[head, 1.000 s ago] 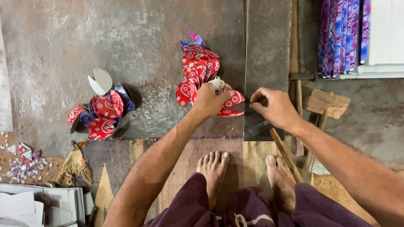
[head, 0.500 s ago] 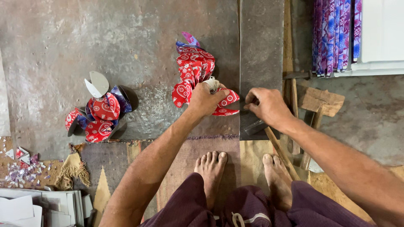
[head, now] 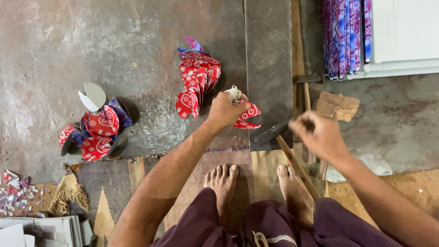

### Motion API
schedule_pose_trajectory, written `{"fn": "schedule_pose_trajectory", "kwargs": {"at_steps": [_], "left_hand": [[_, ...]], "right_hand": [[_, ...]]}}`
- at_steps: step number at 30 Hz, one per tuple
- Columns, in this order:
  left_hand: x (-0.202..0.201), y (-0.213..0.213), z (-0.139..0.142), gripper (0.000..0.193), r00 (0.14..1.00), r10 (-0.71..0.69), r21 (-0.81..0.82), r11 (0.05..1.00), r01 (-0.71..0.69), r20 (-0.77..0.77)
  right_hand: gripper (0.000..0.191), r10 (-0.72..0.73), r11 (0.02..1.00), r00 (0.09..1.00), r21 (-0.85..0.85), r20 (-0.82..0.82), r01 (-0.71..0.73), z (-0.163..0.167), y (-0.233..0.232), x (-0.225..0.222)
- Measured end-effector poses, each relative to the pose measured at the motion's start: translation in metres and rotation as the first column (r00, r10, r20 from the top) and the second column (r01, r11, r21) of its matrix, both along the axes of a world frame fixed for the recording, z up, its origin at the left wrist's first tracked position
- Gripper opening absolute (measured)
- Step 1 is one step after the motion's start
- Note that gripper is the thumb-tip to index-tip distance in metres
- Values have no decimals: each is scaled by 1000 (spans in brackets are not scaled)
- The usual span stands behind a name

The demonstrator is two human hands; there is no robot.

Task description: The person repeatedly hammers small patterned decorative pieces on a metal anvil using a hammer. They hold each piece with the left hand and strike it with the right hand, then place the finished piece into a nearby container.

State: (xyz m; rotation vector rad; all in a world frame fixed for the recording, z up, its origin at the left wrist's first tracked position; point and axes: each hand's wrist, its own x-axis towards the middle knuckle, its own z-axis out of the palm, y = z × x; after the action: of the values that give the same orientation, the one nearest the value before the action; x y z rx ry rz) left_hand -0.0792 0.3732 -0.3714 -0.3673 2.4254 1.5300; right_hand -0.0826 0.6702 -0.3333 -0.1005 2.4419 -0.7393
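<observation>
My left hand (head: 225,110) is closed on a small stack of red patterned cut pieces (head: 248,117), with a white bit (head: 234,93) sticking out above the fingers. It rests on the floor at the left edge of a dark metal slab (head: 268,68). Raised and blurred, my right hand (head: 321,135) hovers just right of the slab with curled fingers; whether it holds anything is unclear. A hammer (head: 270,133) lies below the slab, its wooden handle running down towards my right foot (head: 296,194).
A pile of red patterned pieces (head: 197,77) lies left of my left hand, another pile with grey discs (head: 97,128) farther left. Blue-purple patterned sheets (head: 344,36) and a white board (head: 404,32) sit top right. A wood block (head: 337,105) and paper scraps (head: 18,196) lie around.
My right hand has pulled away from the slab's lower edge to the right and slightly up, now blurred. The hammer head it covered is exposed. My left hand stays on the red pieces.
</observation>
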Motion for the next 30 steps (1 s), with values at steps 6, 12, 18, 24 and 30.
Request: {"fn": "schedule_pose_trajectory", "kwargs": {"at_steps": [6,12,18,24,30], "left_hand": [[-3,12,0,23,999,-29,-23,999,30,18],[-3,20,6,22,999,-51,-93,994,49,-19],[-1,27,18,20,998,-54,-156,986,51,-13],[0,32,32,21,998,-54,-207,976,60,35],[1,33,37,25,998,-63,-250,966,66,20]], "right_hand": [[37,444,877,896,191,27,-440,-44,51,79],[32,111,976,994,189,0,-109,-31,81,79],[27,161,982,959,-61,-232,-179,13,64,70],[26,147,962,878,-139,-456,-234,37,39,62],[29,346,937,885,162,-313,-309,41,19,53]]}}
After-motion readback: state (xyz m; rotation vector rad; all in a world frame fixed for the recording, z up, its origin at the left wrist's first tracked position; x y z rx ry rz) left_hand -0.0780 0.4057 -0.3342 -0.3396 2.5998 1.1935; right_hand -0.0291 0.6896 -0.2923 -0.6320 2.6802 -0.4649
